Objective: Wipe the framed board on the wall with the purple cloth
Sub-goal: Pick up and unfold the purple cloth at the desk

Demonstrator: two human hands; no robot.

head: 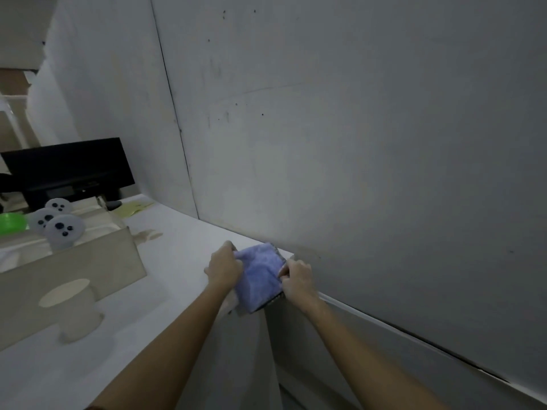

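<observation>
A folded purple cloth [260, 276] lies at the far right corner of the white table [165, 261], close under the wall. My left hand [223, 266] grips its left edge. My right hand [297, 279] pinches its right edge. The large white framed board [355, 143] fills the wall above and to the right; its pale lower frame edge [414, 332] runs down to the right, and dark specks dot its surface.
On the table's left stand a beige open box [74, 270], a white paper cup [74, 306], grey round pieces with dark dots [63, 229] and a green lid [11, 221]. A black monitor [68, 170] sits behind. A white cabinet side [310, 365] drops below the board.
</observation>
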